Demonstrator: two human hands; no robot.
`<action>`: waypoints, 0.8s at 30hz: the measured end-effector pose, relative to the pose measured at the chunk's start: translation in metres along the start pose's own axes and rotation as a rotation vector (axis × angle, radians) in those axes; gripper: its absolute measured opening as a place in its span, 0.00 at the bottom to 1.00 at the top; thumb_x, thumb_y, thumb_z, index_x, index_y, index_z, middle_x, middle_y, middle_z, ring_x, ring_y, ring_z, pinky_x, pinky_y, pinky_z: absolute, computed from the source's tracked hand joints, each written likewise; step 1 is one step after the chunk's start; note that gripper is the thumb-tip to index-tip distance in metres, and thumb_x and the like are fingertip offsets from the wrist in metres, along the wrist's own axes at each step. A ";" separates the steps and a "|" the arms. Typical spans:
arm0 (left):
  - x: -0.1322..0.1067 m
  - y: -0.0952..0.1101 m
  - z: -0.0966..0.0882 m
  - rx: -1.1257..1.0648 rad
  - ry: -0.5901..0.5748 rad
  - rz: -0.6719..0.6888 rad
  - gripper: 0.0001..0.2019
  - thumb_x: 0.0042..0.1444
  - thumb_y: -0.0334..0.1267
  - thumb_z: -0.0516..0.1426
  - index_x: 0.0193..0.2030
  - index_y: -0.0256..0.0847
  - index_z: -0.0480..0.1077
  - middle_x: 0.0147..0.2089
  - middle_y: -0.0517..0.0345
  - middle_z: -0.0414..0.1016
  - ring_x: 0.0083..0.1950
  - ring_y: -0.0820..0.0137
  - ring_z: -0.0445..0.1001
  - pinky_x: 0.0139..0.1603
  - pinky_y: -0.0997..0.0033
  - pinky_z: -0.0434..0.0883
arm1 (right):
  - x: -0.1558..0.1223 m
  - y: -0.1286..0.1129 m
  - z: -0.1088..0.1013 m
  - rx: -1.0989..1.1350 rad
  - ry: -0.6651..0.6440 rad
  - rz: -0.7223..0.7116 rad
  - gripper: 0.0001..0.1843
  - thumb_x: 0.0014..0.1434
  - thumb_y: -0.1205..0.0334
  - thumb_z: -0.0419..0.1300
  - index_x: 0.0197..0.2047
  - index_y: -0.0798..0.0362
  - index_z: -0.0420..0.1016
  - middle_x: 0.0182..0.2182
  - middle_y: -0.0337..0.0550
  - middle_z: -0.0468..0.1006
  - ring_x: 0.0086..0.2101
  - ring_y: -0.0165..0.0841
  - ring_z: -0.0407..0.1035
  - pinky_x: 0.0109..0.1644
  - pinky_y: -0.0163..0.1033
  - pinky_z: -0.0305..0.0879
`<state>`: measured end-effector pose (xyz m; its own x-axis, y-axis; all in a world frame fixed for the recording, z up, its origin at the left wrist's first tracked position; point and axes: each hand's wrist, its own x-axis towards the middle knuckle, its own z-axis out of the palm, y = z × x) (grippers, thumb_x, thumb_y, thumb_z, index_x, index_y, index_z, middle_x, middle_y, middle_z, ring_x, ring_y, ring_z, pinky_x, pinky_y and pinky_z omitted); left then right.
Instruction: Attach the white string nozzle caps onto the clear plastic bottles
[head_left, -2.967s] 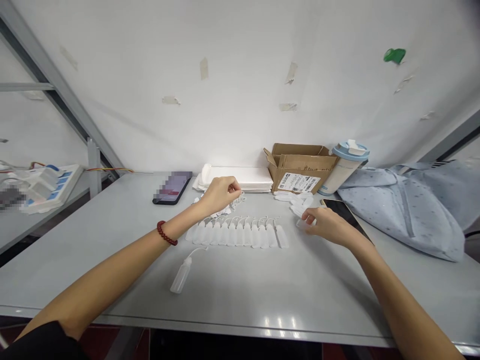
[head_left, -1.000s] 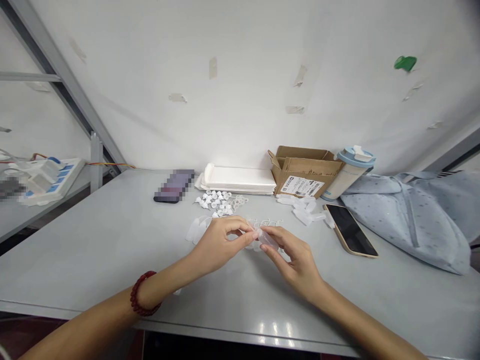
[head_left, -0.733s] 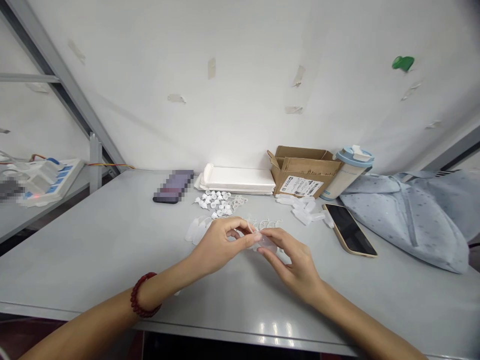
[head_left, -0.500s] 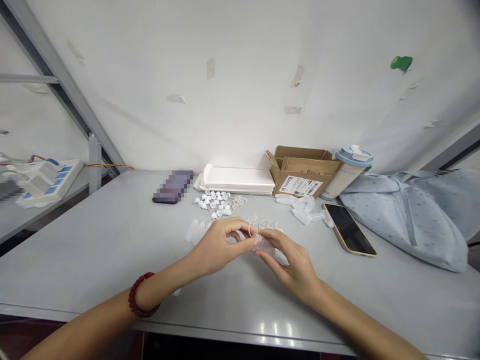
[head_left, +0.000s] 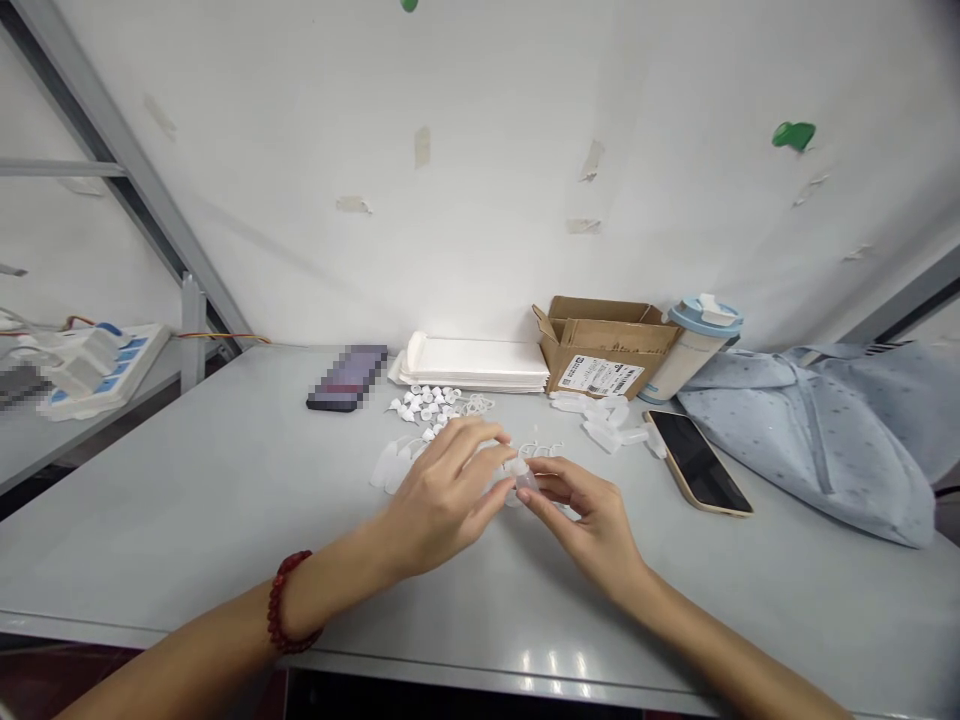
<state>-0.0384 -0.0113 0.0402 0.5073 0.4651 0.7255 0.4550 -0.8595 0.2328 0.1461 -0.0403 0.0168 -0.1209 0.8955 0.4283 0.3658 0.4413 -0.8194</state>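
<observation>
My left hand and my right hand meet over the middle of the grey table. Between their fingertips is a small clear plastic bottle: the right hand pinches its body, the left thumb and fingers close on its end. Behind and under the hands lies a row of similar small bottles, mostly hidden. A heap of small white caps lies further back, and several loose bottles lie to the right.
A dark phone and a stack of white trays lie at the back. A cardboard box, a blue-lidded cup, a second phone and a blue fabric bag are on the right. A power strip sits far left.
Three seconds ago the hands were apart, left at the caps, right at the loose bottles. They came together at the centre on one bottle; the left hand has now rolled over its end.
</observation>
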 end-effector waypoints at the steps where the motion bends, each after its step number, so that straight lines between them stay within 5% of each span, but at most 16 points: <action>1: 0.000 0.000 -0.001 0.023 -0.040 0.070 0.12 0.56 0.27 0.54 0.48 0.36 0.67 0.47 0.47 0.71 0.51 0.61 0.67 0.52 0.59 0.68 | 0.000 0.000 0.000 0.043 -0.006 0.043 0.10 0.55 0.59 0.61 0.42 0.51 0.72 0.34 0.43 0.78 0.32 0.35 0.76 0.36 0.39 0.75; 9: 0.002 0.006 -0.005 0.182 -0.237 0.155 0.14 0.58 0.40 0.55 0.47 0.33 0.66 0.46 0.44 0.71 0.50 0.56 0.66 0.46 0.56 0.69 | -0.002 -0.005 0.004 0.335 -0.080 0.318 0.14 0.55 0.54 0.62 0.41 0.52 0.69 0.28 0.41 0.80 0.33 0.36 0.75 0.33 0.37 0.71; 13: 0.002 0.013 -0.006 0.230 -0.256 0.156 0.12 0.56 0.36 0.55 0.44 0.31 0.66 0.42 0.44 0.72 0.48 0.55 0.67 0.44 0.55 0.69 | -0.005 -0.005 0.010 0.376 -0.083 0.332 0.14 0.56 0.54 0.60 0.41 0.52 0.67 0.25 0.38 0.77 0.28 0.32 0.73 0.29 0.34 0.67; 17: -0.008 0.015 -0.019 0.132 -0.285 0.090 0.15 0.53 0.32 0.56 0.48 0.32 0.65 0.45 0.46 0.71 0.51 0.57 0.65 0.50 0.56 0.68 | -0.008 -0.012 0.018 0.311 -0.156 0.265 0.12 0.58 0.56 0.58 0.42 0.53 0.68 0.28 0.39 0.75 0.29 0.30 0.72 0.30 0.33 0.67; 24: -0.056 -0.002 -0.066 -0.062 -0.452 -0.160 0.22 0.46 0.29 0.59 0.51 0.42 0.65 0.52 0.55 0.70 0.56 0.61 0.60 0.55 0.63 0.66 | -0.023 -0.021 0.037 0.031 -0.407 -0.073 0.14 0.58 0.69 0.55 0.48 0.54 0.68 0.46 0.50 0.70 0.46 0.34 0.67 0.47 0.38 0.68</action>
<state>-0.1163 -0.0495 0.0416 0.7079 0.6261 0.3269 0.5158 -0.7745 0.3662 0.1068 -0.0683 0.0099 -0.5026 0.8088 0.3053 0.3160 0.5006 -0.8060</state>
